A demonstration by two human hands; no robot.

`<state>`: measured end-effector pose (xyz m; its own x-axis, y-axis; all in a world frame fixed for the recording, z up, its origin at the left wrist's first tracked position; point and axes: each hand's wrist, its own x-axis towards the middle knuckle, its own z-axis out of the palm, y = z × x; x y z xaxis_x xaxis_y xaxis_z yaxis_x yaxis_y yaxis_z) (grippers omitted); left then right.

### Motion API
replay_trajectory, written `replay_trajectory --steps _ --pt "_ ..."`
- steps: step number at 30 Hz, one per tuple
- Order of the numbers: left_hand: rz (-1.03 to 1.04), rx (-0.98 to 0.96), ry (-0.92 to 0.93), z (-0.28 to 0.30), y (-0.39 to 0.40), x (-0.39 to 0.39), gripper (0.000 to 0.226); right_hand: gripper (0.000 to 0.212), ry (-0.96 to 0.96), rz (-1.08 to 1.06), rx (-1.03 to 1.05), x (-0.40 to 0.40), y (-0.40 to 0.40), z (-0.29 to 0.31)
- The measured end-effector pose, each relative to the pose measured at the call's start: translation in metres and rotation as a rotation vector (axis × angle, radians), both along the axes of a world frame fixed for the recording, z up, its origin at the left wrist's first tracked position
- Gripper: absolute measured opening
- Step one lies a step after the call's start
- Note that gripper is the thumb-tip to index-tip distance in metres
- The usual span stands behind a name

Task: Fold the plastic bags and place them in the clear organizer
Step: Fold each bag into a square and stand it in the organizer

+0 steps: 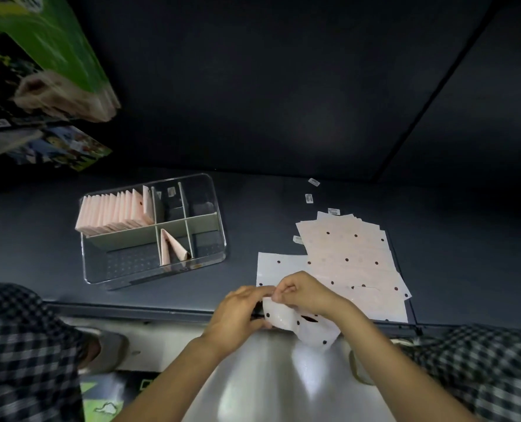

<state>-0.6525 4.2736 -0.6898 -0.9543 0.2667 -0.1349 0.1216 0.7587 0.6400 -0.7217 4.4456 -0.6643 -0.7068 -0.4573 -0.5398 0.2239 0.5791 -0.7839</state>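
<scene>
Bag in hand (301,322): pale pink plastic with black dots, partly folded, hanging over the desk's (283,208) near edge. Left hand (237,312) closed on its left side; right hand (301,292) pinches the top edge with fingertips. Flat stack of matching bags (353,257) lies near the desk's right near corner. Clear organizer (154,233) sits left of centre; folded bags (116,213) fill its far left compartment, one (173,246) leans in a near middle compartment.

Pale pink bags (350,257) with black dots, checked black-and-white sleeves (481,370), dark grey table (283,214)
</scene>
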Motion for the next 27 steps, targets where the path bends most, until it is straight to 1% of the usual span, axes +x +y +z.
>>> replay_trajectory --steps 1,3,4,5,7,9,11,14,15,17,19,20,21,22,23,24,25,27 --pt "0.017 0.009 -0.025 0.0 -0.001 0.0 0.054 0.011 -0.036 0.01 -0.02 0.0 0.0 0.001" --pt "0.087 0.042 -0.05 0.001 -0.002 0.002 0.028 0.007 -0.07 0.019 -0.042 -0.001 0.002 0.001" --pt "0.134 0.085 -0.069 0.0 -0.003 0.002 0.013 0.006 -0.091 0.016 -0.058 -0.002 0.005 0.001" --pt "0.187 0.157 -0.106 -0.001 -0.004 0.002 0.007 0.008 -0.115 0.011 -0.069 -0.004 0.008 0.001" --pt "0.296 0.355 -0.233 -0.002 -0.005 0.001 0.016 0.024 -0.149 -0.013 -0.06 -0.011 0.02 0.006" --pt "0.417 0.539 -0.36 0.0 -0.006 -0.001 0.018 0.038 -0.156 -0.044 -0.06 -0.019 0.038 0.009" --pt "0.571 0.651 -0.478 -0.001 -0.008 -0.002 0.019 0.048 -0.193 -0.086 -0.114 -0.025 0.059 0.006" --pt "0.736 0.715 -0.63 -0.005 -0.009 -0.001 0.024 0.051 -0.317 -0.18 -0.247 -0.025 0.078 -0.008" --pt "0.766 0.718 -0.644 -0.005 -0.008 -0.001 0.023 0.053 -0.313 -0.191 -0.227 -0.023 0.077 -0.013" --pt "0.818 0.724 -0.64 -0.006 -0.007 -0.003 0.019 0.049 -0.211 -0.232 -0.07 -0.018 0.069 -0.026" --pt "0.864 0.719 -0.597 -0.007 -0.005 -0.005 0.013 0.037 -0.07 -0.334 0.09 -0.015 0.057 -0.039" --pt "0.876 0.693 -0.537 -0.008 -0.004 -0.006 0.011 0.03 -0.003 -0.378 0.139 -0.014 0.052 -0.045" --pt "0.88 0.622 -0.442 -0.009 -0.003 -0.005 0.012 0.021 0.06 -0.41 0.18 -0.014 0.049 -0.05" --pt "0.877 0.507 -0.322 -0.009 -0.003 -0.003 0.013 0.015 0.113 -0.433 0.219 -0.013 0.046 -0.055" --pt "0.869 0.371 -0.178 -0.008 -0.004 0.001 0.011 0.013 0.147 -0.457 0.255 -0.012 0.044 -0.058" --pt "0.826 0.258 -0.03 -0.007 -0.005 0.005 0.009 0.014 0.163 -0.484 0.282 -0.011 0.042 -0.06" --pt "0.73 0.175 0.095 -0.005 -0.006 0.008 0.009 0.016 0.168 -0.506 0.31 -0.01 0.042 -0.062" --pt "0.407 0.035 0.258 -0.005 -0.005 0.012 0.011 0.018 0.172 -0.516 0.364 -0.01 0.041 -0.064"
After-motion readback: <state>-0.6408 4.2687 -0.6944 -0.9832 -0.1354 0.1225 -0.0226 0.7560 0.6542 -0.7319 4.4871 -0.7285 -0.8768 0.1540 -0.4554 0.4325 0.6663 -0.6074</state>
